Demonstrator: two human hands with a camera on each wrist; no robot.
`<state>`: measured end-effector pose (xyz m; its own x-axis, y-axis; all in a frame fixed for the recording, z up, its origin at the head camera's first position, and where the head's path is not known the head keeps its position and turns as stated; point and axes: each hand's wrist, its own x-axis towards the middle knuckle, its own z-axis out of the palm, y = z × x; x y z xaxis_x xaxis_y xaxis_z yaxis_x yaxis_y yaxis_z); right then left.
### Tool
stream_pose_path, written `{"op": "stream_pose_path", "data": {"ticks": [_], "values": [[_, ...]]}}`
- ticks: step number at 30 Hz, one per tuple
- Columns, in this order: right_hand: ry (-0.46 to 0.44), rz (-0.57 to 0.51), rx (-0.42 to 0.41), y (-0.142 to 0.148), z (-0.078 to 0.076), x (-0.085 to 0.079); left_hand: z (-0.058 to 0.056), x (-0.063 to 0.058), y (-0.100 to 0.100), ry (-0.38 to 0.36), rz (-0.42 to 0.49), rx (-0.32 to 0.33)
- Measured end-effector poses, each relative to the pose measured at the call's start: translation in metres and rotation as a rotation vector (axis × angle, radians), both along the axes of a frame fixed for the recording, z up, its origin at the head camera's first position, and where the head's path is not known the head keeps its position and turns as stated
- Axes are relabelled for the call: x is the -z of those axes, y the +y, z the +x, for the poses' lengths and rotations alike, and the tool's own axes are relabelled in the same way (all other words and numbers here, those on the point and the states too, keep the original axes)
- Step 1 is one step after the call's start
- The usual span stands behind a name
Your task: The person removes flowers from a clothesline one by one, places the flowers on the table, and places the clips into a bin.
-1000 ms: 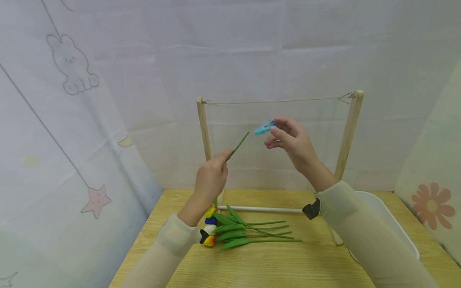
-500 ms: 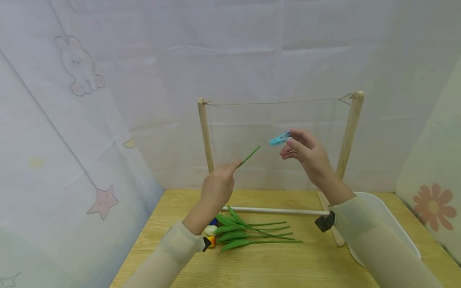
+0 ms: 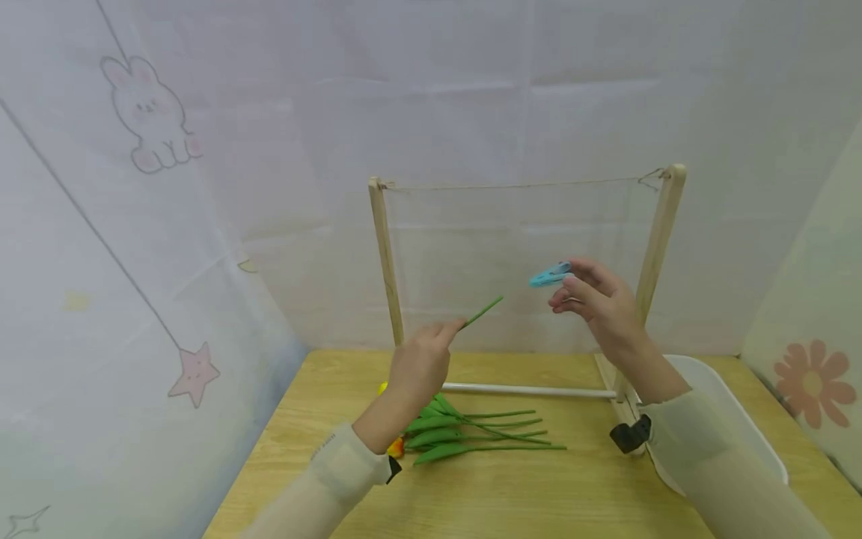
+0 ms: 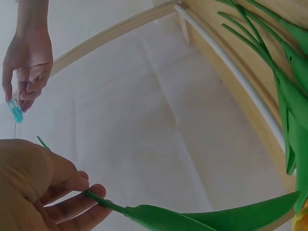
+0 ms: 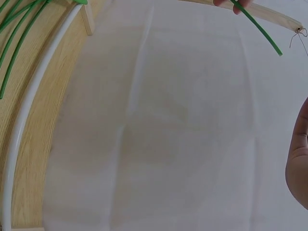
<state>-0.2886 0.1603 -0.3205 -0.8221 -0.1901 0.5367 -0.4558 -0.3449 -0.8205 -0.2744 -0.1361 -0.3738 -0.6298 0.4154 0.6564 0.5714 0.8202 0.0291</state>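
My left hand grips an artificial tulip by its green stem, whose bare end points up and right. In the left wrist view the stem runs between thumb and fingers, and the tulip's long leaf extends to the right. My right hand pinches a light blue clothespin by its handle end between thumb and finger. The clothespin's tip faces left toward the stem end, a short gap apart. More artificial tulips lie on the table below, stems to the right, their blooms mostly hidden behind my left forearm.
A wooden frame stands behind my hands, with a left post, a right post and a thin string tied between their tops. A white rod joins the posts low down. A white tray sits at the table's right.
Both hands have moved right and down, the left still holding the tulip stem and the right the clothespin. The tulips on the table have not moved.
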Motion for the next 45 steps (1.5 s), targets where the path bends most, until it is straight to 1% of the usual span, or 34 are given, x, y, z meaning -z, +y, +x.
{"op": "stream_pose_path", "data": {"ticks": [4, 7, 9, 13, 15, 18, 20, 24, 28, 30, 34, 36, 37, 39, 42, 45], "values": [[0.001, -0.030, -0.006, 0.006, 0.007, 0.002, 0.004, 0.007, 0.002, 0.060, -0.057, -0.009], [-0.022, -0.040, 0.036, 0.011, 0.013, 0.005, 0.006, 0.011, 0.004, 0.112, -0.092, -0.015], [-0.030, -0.055, 0.039, 0.014, 0.016, 0.008, 0.009, 0.014, 0.006, 0.132, -0.108, -0.019], [-0.018, -0.093, 0.014, 0.023, 0.022, 0.015, 0.016, 0.020, 0.010, 0.116, -0.137, -0.025], [-0.009, -0.114, -0.019, 0.028, 0.025, 0.019, 0.020, 0.024, 0.012, 0.094, -0.153, -0.018], [-0.002, -0.151, -0.063, 0.036, 0.029, 0.026, 0.025, 0.031, 0.016, 0.086, -0.171, 0.006], [-0.004, -0.171, -0.073, 0.041, 0.032, 0.030, 0.027, 0.036, 0.019, 0.100, -0.176, 0.022], [-0.017, -0.190, -0.050, 0.051, 0.039, 0.038, 0.030, 0.048, 0.025, 0.151, -0.175, 0.044], [-0.023, -0.200, -0.051, 0.061, 0.043, 0.047, 0.032, 0.060, 0.030, 0.194, -0.207, 0.039], [-0.023, -0.199, -0.051, 0.065, 0.046, 0.051, 0.034, 0.065, 0.033, 0.199, -0.239, 0.033], [-0.016, -0.243, -0.071, 0.070, 0.051, 0.059, 0.039, 0.071, 0.038, 0.172, -0.299, 0.014], [-0.007, -0.277, -0.101, 0.073, 0.053, 0.063, 0.042, 0.073, 0.040, 0.154, -0.323, 0.003], [-0.001, -0.288, -0.110, 0.075, 0.053, 0.064, 0.043, 0.074, 0.041, 0.136, -0.332, 0.003], [0.007, -0.277, -0.095, 0.078, 0.055, 0.067, 0.045, 0.076, 0.044, 0.106, -0.351, 0.002], [0.015, -0.289, -0.096, 0.083, 0.055, 0.070, 0.047, 0.080, 0.046, 0.053, -0.369, 0.015], [0.028, -0.323, -0.116, 0.087, 0.055, 0.073, 0.048, 0.084, 0.049, 0.034, -0.375, 0.022]]}}
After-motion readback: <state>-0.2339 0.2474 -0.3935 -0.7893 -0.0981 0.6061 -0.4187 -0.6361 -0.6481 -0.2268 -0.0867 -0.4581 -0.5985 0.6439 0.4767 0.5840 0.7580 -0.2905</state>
